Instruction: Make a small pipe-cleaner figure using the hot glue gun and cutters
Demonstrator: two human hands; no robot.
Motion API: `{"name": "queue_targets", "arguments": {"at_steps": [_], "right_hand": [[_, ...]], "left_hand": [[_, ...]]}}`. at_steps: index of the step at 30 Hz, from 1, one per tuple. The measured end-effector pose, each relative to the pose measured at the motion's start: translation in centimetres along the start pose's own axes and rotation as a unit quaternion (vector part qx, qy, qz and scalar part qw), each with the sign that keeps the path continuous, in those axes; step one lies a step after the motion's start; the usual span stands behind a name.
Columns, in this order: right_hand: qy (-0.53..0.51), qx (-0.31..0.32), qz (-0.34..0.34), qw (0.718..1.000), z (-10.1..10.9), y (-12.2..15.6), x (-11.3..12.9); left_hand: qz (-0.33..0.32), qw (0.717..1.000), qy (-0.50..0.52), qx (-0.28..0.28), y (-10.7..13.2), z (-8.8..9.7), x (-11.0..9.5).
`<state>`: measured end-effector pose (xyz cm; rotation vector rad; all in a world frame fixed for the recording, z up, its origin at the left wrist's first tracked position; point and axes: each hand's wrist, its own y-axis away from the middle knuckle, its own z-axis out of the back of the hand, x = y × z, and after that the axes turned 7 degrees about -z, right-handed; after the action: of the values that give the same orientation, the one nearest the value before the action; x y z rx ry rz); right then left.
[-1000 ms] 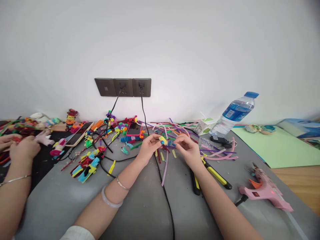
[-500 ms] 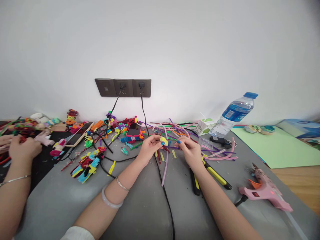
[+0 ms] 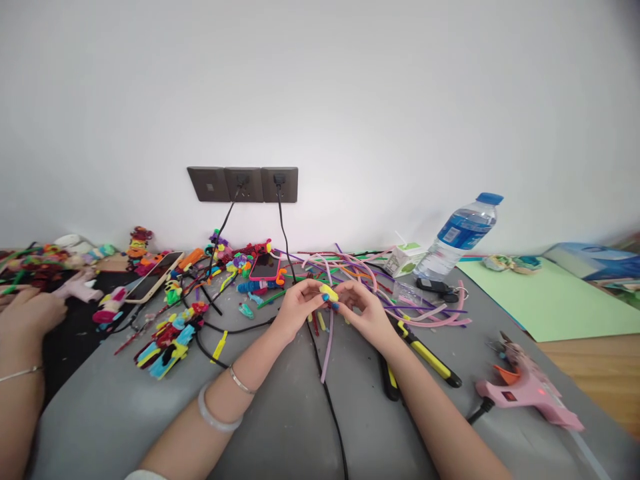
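Table (image 3: 280, 427): grey, back edge at the wall (image 3: 380, 120); I view it from the head camera.

Left hand (image 3: 296, 313): mine to watch, over the table's middle, toward the back edge; thumb and fingers pinching the yellow piece. Two bracelets on this arm.

Right hand (image 3: 367, 317): facing the left, fingers bent, tips drawn in to the yellow piece's right end; I cannot tell whether they grip it.

Yellow piece (image 3: 329, 293): small, soft-looking, held up between both hands.

Stems (image 3: 415, 313): pink, purple, green and others, heaped behind and right of the hands, along the back edge. One pink stem (image 3: 327, 353) points toward the near edge.

Pliers (image 3: 435, 363): black and yellow handles, one either side of the right forearm; head hidden from me.

Glue gun (image 3: 533, 397): pink, by the right edge, red light lit.

Bottle (image 3: 460, 233), carton (image 3: 404, 260), key (image 3: 434, 287): grouped near the back right corner.

Green sheet (image 3: 555, 307): at the right edge, toward the back.

Red phone (image 3: 265, 268): near the back edge, left of the hands.

Figures (image 3: 170, 340): multicoloured, toward the left edge.

Cable (image 3: 330, 407): black, running from under the hands toward the near edge.

Co-worker's hand (image 3: 35, 313): beyond the left edge.
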<state>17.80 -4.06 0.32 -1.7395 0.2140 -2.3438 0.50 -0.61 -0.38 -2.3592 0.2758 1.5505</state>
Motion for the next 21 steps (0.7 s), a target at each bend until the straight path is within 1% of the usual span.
{"name": "queue_targets", "arguments": {"at_steps": [6, 12, 15, 21], "right_hand": [[-0.005, -0.008, -0.006, 1.000, 0.04, -0.09, -0.21], [-0.003, -0.016, -0.011, 1.000, 0.02, 0.01, 0.22], [-0.010, -0.015, -0.009, 1.000, 0.06, 0.02, 0.39], [-0.025, 0.007, 0.009, 1.000, -0.02, 0.06, 0.04]], "left_hand": [[0.005, 1.000, 0.029, 0.008, 0.06, 0.14, -0.04], [0.011, 0.999, 0.044, 0.024, 0.24, -0.06, -0.10], [0.003, 0.999, 0.042, 0.033, 0.30, -0.09, -0.01], [-0.017, 0.998, 0.016, 0.050, 0.31, 0.03, -0.07]]}}
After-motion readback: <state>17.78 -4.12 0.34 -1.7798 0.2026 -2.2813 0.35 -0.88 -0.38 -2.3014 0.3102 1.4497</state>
